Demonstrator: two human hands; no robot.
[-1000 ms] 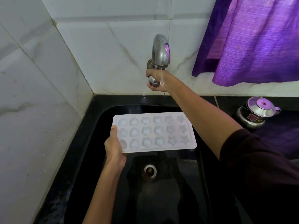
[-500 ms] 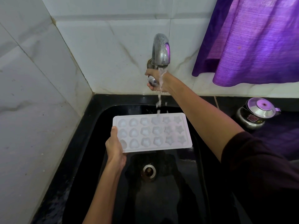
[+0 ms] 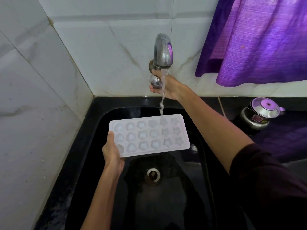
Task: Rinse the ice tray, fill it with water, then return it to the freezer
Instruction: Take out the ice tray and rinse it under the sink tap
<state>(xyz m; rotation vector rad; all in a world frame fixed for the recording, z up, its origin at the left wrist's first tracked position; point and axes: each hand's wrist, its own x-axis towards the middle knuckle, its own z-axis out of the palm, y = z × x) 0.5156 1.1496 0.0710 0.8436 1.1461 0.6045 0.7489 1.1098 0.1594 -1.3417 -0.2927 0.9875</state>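
Note:
A white ice tray (image 3: 149,135) with heart, flower and star moulds hangs flat over the black sink (image 3: 103,123). My left hand (image 3: 112,151) grips its near-left corner, thumb on top. My right hand (image 3: 166,87) is curled round the round metal tap knob (image 3: 156,81) under the chrome tap (image 3: 162,50) on the tiled wall. A stream of water (image 3: 162,100) runs from the spout and lands at the tray's far edge, near the star moulds.
The sink drain (image 3: 152,175) lies below the tray. A steel pot with a lid (image 3: 259,113) stands on the black counter at the right. A purple curtain (image 3: 259,39) hangs at the upper right. White tiled walls close the left and back.
Water has started flowing from the tap and now falls in a full stream onto the tray. The tray has shifted a little to the left under the spout.

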